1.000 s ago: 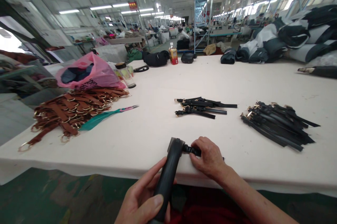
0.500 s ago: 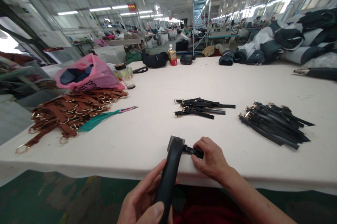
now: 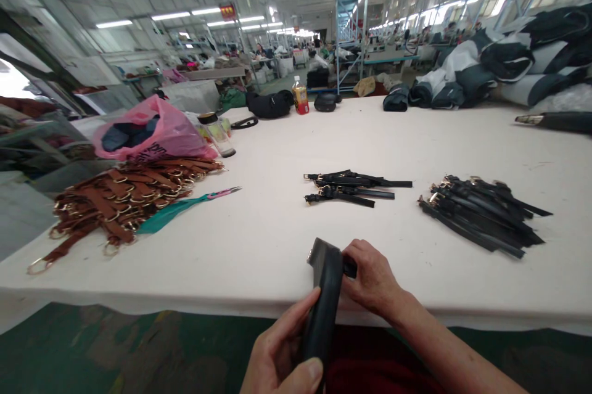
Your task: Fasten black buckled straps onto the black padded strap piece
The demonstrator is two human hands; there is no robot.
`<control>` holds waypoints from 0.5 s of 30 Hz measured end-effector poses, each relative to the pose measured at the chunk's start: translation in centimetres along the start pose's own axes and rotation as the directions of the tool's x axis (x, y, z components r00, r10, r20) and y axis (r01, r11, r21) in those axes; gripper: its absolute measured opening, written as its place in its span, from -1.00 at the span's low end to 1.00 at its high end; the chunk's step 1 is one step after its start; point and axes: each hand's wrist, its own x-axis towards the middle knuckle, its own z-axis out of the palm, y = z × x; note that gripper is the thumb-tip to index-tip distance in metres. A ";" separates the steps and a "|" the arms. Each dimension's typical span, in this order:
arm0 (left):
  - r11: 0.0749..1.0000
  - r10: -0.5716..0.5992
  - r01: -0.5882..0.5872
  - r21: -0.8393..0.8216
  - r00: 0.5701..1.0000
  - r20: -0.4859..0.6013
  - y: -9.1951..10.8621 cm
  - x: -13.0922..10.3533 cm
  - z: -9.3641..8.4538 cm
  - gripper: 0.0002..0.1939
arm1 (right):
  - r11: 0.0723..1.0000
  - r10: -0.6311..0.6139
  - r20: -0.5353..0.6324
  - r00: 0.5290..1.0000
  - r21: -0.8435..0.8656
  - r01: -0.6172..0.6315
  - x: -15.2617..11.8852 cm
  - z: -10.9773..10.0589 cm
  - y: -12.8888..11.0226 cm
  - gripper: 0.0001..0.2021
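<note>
In my left hand (image 3: 282,351) is a long black hand tool (image 3: 326,283), shaped like a hair clipper, with a broad squared head and a small metal edge at its far left corner. My thumb lies across its lower part, and the fingers wrap its left side. Pinched in my right hand (image 3: 372,277), just beyond the tool's right side, is a short black strap (image 3: 350,267). The tool and my fingers cover most of that strap. Whether the tool touches the strap I cannot tell. Both hands are over the table's front edge.
Several black buckled straps (image 3: 351,187) lie mid-table, with a larger black strap pile (image 3: 481,215) to the right. Brown ringed straps (image 3: 115,200), pink-handled scissors (image 3: 222,193), a pink bag (image 3: 161,135) and a glass jar (image 3: 219,135) are left. A drink bottle (image 3: 300,98) stands behind.
My left hand has moved the tool right and turned it, so its head now overlaps the strap. My right hand has barely moved and keeps its pinch.
</note>
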 end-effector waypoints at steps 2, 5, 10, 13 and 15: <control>1.000 0.027 -0.027 -0.009 0.999 0.022 -0.4 0.8 -0.1 -0.45 | 1.000 -0.002 0.000 1.000 -0.013 0.002 -0.1 0.1 0.1 -0.93; 0.998 0.056 -0.055 -0.012 0.998 0.024 -0.4 1.8 -0.3 -0.47 | 1.000 0.001 -0.004 1.000 -0.023 -0.002 -0.2 0.2 0.2 -0.92; 0.999 0.050 -0.049 -0.024 0.998 0.038 0.4 1.9 -1.1 -0.47 | 1.000 -0.001 -0.022 1.000 -0.001 0.001 -0.2 0.4 0.5 -0.90; 0.999 0.021 -0.020 -0.044 1.000 0.018 1.0 0.8 -1.7 -0.45 | 1.000 -0.017 -0.029 0.999 0.020 0.017 -0.1 0.4 0.4 -0.90; 0.999 -0.001 -0.001 -0.054 1.000 -0.023 1.2 -0.1 -1.9 -0.45 | 0.999 -0.017 -0.029 0.999 0.035 0.019 -0.2 0.3 0.3 -0.89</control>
